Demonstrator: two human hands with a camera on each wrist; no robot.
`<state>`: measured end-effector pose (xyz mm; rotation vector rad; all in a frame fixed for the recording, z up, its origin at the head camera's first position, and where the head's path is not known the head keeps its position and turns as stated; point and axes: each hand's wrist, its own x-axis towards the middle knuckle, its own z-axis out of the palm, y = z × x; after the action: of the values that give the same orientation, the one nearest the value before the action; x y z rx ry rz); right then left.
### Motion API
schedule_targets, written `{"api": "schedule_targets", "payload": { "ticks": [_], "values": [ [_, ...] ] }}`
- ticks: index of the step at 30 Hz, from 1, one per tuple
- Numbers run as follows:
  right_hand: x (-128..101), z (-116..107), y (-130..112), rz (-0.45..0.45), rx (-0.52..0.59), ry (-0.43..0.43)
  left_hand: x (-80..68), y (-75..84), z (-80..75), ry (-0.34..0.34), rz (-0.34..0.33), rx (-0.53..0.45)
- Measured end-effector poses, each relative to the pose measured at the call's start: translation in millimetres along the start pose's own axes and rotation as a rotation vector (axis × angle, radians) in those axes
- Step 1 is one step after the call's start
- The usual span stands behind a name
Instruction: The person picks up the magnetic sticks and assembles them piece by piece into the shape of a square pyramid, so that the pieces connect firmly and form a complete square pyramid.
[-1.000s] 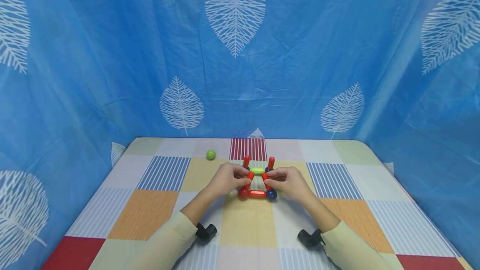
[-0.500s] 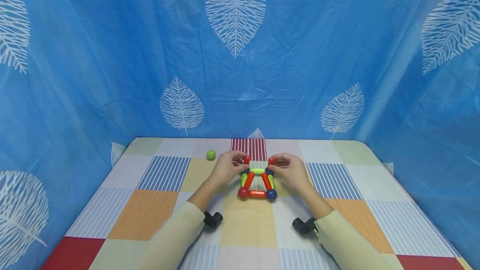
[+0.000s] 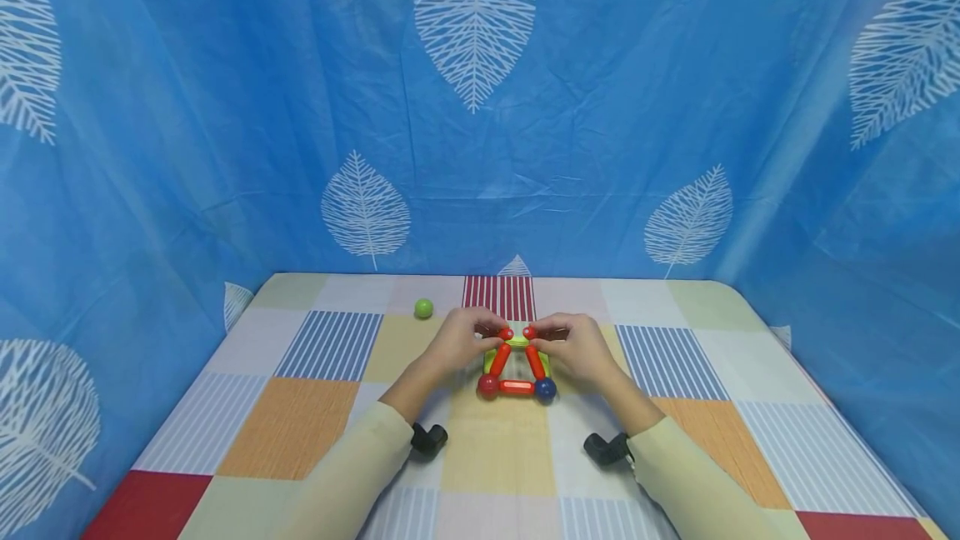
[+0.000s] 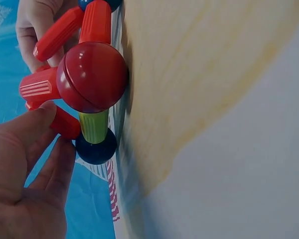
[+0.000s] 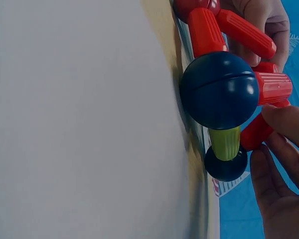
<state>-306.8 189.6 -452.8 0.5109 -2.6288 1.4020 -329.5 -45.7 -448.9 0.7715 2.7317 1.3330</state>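
A frame of magnetic building rods and balls stands mid-table. Its near side has a red ball [image 3: 487,387], a dark blue ball [image 3: 545,390] and a red rod [image 3: 517,387] between them. Two near red rods [image 3: 499,361] lean up and inward. Yellow-green rods [image 3: 517,341] form the back and sides. My left hand [image 3: 457,342] pinches the far left red rod [image 4: 66,123], which rises from a dark blue ball [image 4: 96,148]. With thumb and fingers, my right hand [image 3: 581,348] pinches the far right red rod [image 5: 256,132] on another dark blue ball [image 5: 226,164].
A loose green ball [image 3: 423,308] lies farther back on the left. The patchwork tablecloth [image 3: 300,423] covers the table, and a blue leaf-print curtain [image 3: 585,132] hangs behind and at both sides.
Both hands went from the near red rods to the far ones. The far rods, upright before, now tilt inward with their tops closer together.
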Motion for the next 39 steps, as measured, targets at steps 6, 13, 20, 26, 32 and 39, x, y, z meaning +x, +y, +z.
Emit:
{"api": "schedule_targets", "payload": {
  "ticks": [6,13,20,26,32,39],
  "values": [
    [-1,-1,2,-0.025,0.02,-0.019,-0.8,1.5,1.2,-0.008,-0.032,-0.004],
    [0,-1,3,-0.035,0.012,-0.035,-2.6,2.1,-0.3,-0.007,-0.056,-0.021],
    [-1,-4,3,-0.023,0.009,-0.041,-3.0,0.8,-2.3,-0.022,-0.082,-0.044],
    [-10,-11,4,0.017,0.012,-0.013,-5.9,-8.1,-18.8,0.035,-0.069,-0.055],
    [-28,-20,1,0.135,0.019,-0.005,-3.0,-24.4,-43.4,0.207,-0.048,0.029],
    [-44,-21,-7,0.24,0.067,-0.068,2.2,-46.1,-63.0,0.277,-0.093,0.107]
  ]
}}
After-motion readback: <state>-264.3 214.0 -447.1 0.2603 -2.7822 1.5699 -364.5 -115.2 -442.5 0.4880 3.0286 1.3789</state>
